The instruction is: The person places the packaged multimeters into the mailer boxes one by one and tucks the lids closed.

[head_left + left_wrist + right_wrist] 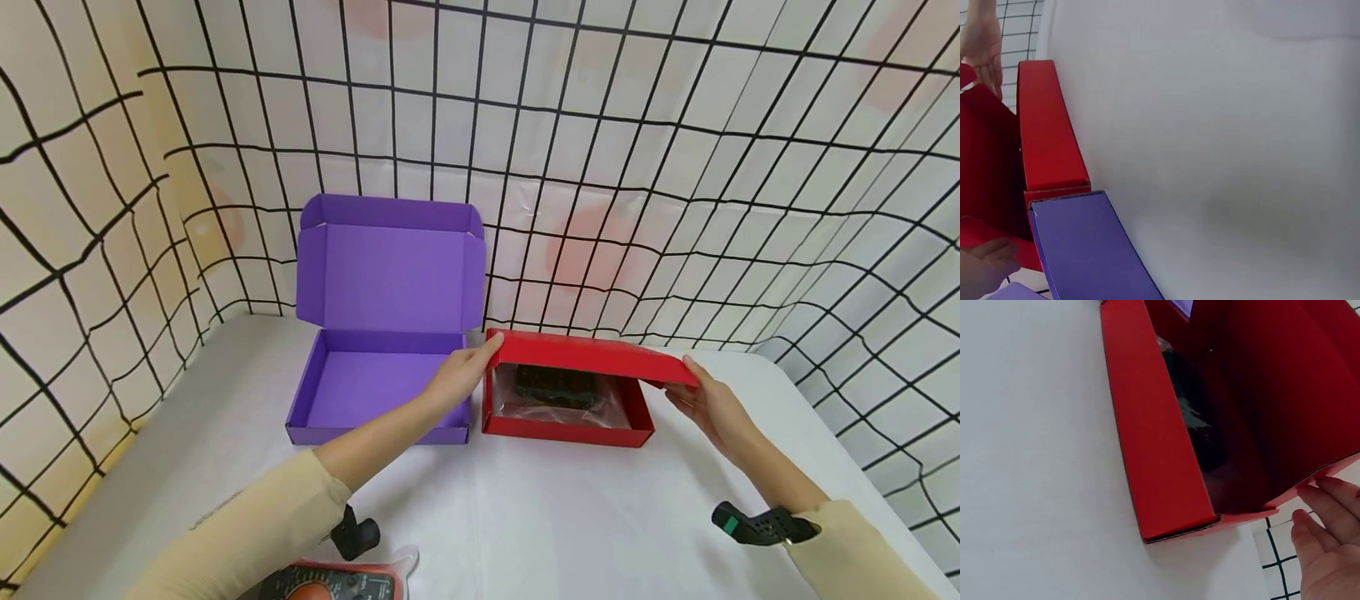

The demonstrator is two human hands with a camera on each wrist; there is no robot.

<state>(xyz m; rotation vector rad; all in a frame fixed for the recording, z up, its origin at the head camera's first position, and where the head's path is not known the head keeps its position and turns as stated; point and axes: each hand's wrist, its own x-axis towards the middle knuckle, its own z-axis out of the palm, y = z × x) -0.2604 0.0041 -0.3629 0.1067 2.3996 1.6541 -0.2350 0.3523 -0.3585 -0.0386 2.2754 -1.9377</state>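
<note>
White table (570,517); only head view shows multimeter (337,582). My left hand (456,379) and right hand (717,410) pinch the lid (577,353). Red box (566,430) runs lengthwise left-right, opening facing me.

1 red cardboard box (566,431) lies flat, right of centre, on the white table (570,517). Its lid (585,352), joined along the far side, is partly raised, its near edge above the opening. The left hand (457,373) pinches the lid's left corner, the right hand (716,412) its right corner. Inside, 1 dark object (555,385) sits in a clear bag (517,408), partly hidden.
</note>
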